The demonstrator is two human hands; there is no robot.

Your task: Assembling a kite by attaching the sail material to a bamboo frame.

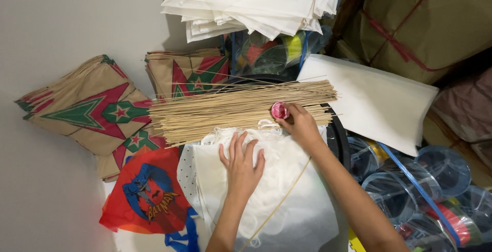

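White sheet (pixel 287 200) lies on the surface before the person, a thin stick (pixel 287 193) slanting across it. Left hand (pixel 241 167) presses it flat, fingers spread; right hand (pixel 301 125) pinches a small pink roll (pixel 280 110) beside the stick bundle (pixel 241 109). Seemingly fixing stick to sheet; next calls for steady, flat paper

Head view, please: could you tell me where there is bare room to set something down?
The pale floor left of the brown star kites is bare, up to the white sheet stack. The white pad right of the sticks is clear on top. Crowded: around the left hand, the right hand at the pink roll, and the clear spools.
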